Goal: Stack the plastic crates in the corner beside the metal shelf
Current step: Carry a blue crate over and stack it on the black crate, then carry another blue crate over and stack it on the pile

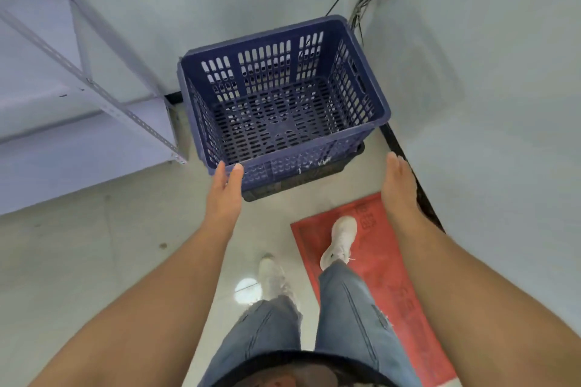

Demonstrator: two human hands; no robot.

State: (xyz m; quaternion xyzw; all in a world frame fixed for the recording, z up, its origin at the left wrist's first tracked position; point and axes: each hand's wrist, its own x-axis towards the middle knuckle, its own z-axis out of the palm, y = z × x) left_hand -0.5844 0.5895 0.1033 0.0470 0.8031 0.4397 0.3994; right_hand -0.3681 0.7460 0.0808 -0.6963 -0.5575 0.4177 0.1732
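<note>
Beneath the blue slotted plastic crate, a black crate barely shows. Left hand flat-fingered at its near rim; right hand straight, empty, apart.

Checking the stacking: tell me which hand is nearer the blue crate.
Left. The left hand has fingertips at the blue crate's near corner; the right hand is apart, off its right side.
</note>
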